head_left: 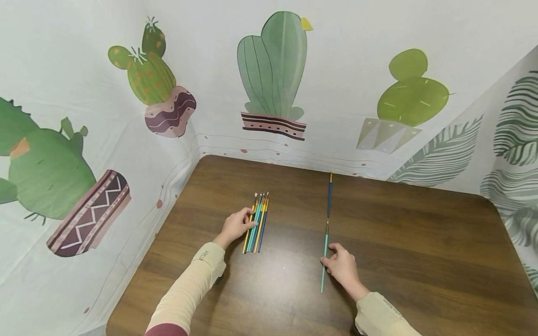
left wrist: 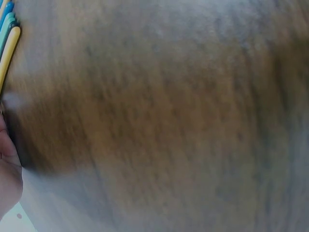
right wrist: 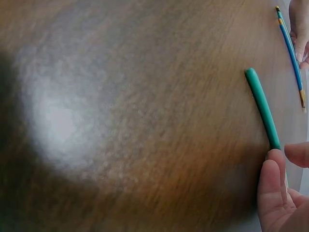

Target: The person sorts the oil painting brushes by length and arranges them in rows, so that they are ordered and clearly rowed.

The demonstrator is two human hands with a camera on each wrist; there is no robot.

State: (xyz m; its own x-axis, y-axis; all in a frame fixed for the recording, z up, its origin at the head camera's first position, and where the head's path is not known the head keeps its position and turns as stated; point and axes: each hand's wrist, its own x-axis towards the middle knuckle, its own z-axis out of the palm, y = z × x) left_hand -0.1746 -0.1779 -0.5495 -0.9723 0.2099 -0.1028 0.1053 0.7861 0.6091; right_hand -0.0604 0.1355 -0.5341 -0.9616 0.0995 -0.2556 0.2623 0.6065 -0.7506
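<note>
In the head view my left hand rests over a bundle of paintbrushes with yellow, teal and blue handles, bristles pointing away. Its thumb lies across them, apart from the index finger. At the edge of the left wrist view, several handle ends show above part of the hand. My right hand pinches a teal paintbrush partway along its handle, index finger held away. Its green handle end sticks out past the fingertips in the right wrist view. Beyond it lies a blue paintbrush, nearly in line.
The brown wooden table meets a white cloth backdrop printed with cacti and leaves. The blue paintbrush reaches close to the table's far edge. A bright light reflection shows on the wood between the hands.
</note>
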